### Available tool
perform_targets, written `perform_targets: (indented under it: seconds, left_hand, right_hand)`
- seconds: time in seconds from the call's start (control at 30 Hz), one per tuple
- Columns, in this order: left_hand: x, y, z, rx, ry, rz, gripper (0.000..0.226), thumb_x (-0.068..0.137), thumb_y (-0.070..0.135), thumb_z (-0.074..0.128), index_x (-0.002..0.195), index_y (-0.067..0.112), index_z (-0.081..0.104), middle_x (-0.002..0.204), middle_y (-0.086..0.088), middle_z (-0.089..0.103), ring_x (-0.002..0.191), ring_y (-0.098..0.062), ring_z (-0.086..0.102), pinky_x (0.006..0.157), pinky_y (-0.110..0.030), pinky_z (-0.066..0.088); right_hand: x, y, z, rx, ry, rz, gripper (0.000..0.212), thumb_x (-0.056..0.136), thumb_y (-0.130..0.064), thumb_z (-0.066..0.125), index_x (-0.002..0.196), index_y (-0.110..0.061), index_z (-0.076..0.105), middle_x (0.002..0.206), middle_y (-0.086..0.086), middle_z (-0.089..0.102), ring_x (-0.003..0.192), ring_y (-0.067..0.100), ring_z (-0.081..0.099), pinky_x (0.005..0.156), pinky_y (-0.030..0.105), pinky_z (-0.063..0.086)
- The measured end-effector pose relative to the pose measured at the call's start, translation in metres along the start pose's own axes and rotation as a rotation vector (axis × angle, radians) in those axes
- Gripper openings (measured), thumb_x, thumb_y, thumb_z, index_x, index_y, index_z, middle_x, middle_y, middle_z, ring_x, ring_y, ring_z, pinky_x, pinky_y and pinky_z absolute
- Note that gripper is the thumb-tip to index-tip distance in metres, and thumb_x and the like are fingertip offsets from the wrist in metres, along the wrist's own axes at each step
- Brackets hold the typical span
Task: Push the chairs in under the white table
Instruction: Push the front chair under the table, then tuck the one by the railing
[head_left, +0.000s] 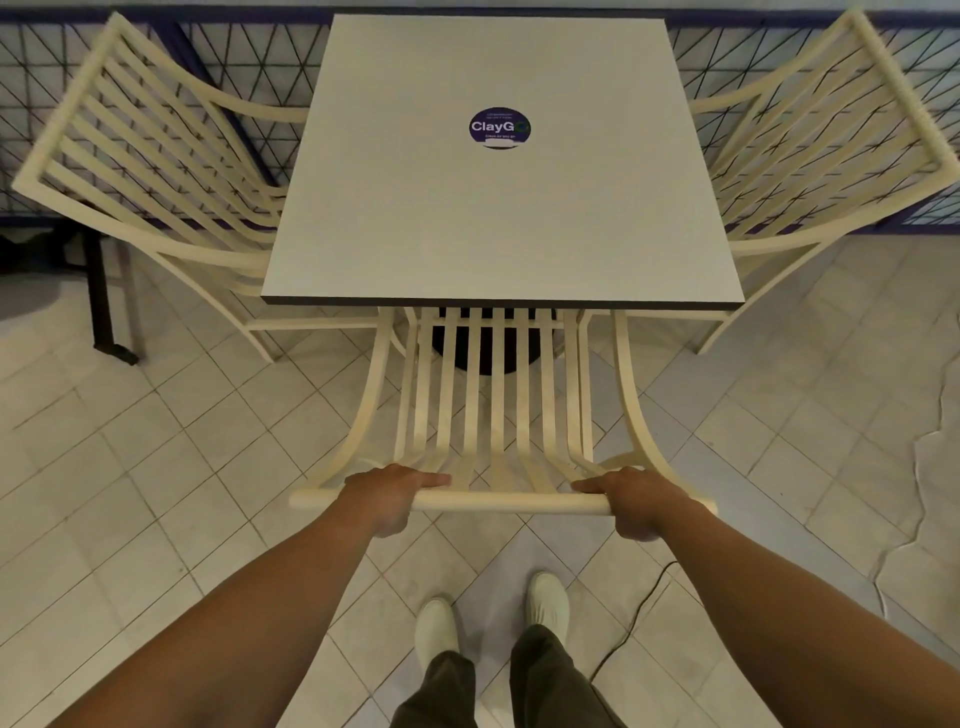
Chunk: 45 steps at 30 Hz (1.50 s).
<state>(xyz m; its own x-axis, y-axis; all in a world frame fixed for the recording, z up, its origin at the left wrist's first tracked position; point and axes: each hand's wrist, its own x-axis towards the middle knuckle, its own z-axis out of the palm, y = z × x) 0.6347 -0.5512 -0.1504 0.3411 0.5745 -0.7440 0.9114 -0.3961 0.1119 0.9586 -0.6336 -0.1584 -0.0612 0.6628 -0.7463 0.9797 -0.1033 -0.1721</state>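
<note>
- Clearly the job is well along: the left chair (156, 156) and the right chair (810, 145) both stand with their seats hidden beneath the white table (498, 223), and only their slatted backrests lean out past its side edges.
- The near chair (497, 415) is the one in hand. Its slats and both curved arms run in under the table's near edge, while its top rail stands out on the person's side, above the tiled floor (156, 467).
- The left grip (387, 493) is clenched over that top rail towards its left end, and the right grip (631, 499) clasps it towards the right end. Both arms reach straight forward.
- From this high angle I cannot tell how much of the seat is still outside the table.
- The table's dark pedestal base (488, 348) shows between the slats, dead ahead of the chair, and it likely sets the limit of travel.
- By my reading, what remains is at most a short straight push on this last chair, then letting go of the rail.
</note>
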Motion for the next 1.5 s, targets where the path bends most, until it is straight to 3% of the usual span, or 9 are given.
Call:
perform_targets:
  seconds: [0.13,0.23,0.3,0.4,0.7,1.0,1.17,1.5]
  left_hand:
    - [-0.007,-0.002,0.001,-0.006,0.026,0.010,0.082,0.094,0.017,0.056,0.152,0.055,0.012,0.138,0.003,0.055,0.099,-0.020,0.059,0.089,-0.042,0.050]
    - [-0.013,0.002,0.004,-0.004,0.073,0.049,0.080,0.090,0.040,0.063,0.155,0.048,0.016,0.144,0.008,0.052,0.115,-0.019,0.058,0.091,-0.038,0.048]
    - [-0.018,0.009,0.007,-0.039,0.095,0.063,0.080,0.087,0.051,0.062,0.155,0.046,0.021,0.149,0.011,0.048,0.121,-0.018,0.055,0.095,-0.038,0.046]
    - [-0.024,0.021,0.006,-0.069,0.091,0.088,0.084,0.085,0.060,0.059,0.156,0.042,0.020,0.156,0.011,0.039,0.133,-0.018,0.046,0.104,-0.039,0.039]
    - [-0.056,0.030,-0.001,-0.089,0.167,0.131,0.086,0.082,0.064,0.064,0.155,0.034,0.029,0.158,0.006,0.037,0.138,-0.019,0.042,0.108,-0.039,0.039]
    - [-0.093,0.020,0.012,-0.071,0.278,0.199,0.079,0.084,0.062,0.063,0.151,0.030,0.037,0.155,0.004,0.040,0.135,-0.020,0.044,0.104,-0.038,0.041]
    - [-0.120,0.012,0.032,-0.106,0.211,0.152,0.081,0.083,0.062,0.064,0.152,0.032,0.036,0.155,0.000,0.042,0.134,-0.023,0.047,0.103,-0.040,0.045]
    - [-0.179,-0.002,0.107,-0.353,0.140,-0.109,0.091,0.082,0.065,0.064,0.156,0.033,0.022,0.154,-0.003,0.042,0.133,-0.026,0.048,0.103,-0.042,0.046]
  right_hand:
    - [-0.001,-0.003,-0.001,0.013,-0.025,0.024,0.075,0.087,-0.010,0.062,0.147,-0.046,0.036,0.131,-0.002,0.057,0.110,0.019,0.059,0.096,0.036,0.051]
    - [-0.006,-0.006,-0.004,0.008,-0.022,-0.004,0.061,0.090,-0.032,0.064,0.146,-0.042,0.040,0.133,-0.003,0.059,0.112,0.019,0.059,0.098,0.038,0.048]
    - [-0.013,-0.016,-0.006,0.011,-0.008,-0.017,0.064,0.089,-0.048,0.062,0.148,-0.040,0.037,0.136,-0.003,0.057,0.115,0.019,0.058,0.099,0.037,0.046]
    - [-0.022,-0.038,-0.008,0.033,0.036,-0.041,0.071,0.088,-0.057,0.060,0.151,-0.035,0.034,0.135,0.000,0.056,0.115,0.021,0.057,0.101,0.039,0.046]
    - [-0.049,-0.095,-0.015,0.017,0.119,-0.083,0.070,0.087,-0.062,0.059,0.147,-0.033,0.038,0.136,0.003,0.055,0.114,0.023,0.056,0.098,0.042,0.047]
    - [-0.081,-0.133,0.008,0.078,0.331,-0.070,0.063,0.089,-0.057,0.060,0.143,-0.026,0.048,0.129,0.005,0.062,0.112,0.024,0.058,0.096,0.041,0.049]
    - [-0.090,-0.150,0.026,0.024,0.237,-0.098,0.069,0.088,-0.063,0.057,0.146,-0.027,0.045,0.145,0.004,0.052,0.131,0.025,0.049,0.107,0.041,0.041]
    - [-0.102,-0.189,0.050,-0.149,0.094,-0.263,0.076,0.090,-0.063,0.055,0.152,-0.023,0.037,0.155,0.006,0.040,0.139,0.027,0.040,0.113,0.042,0.035]
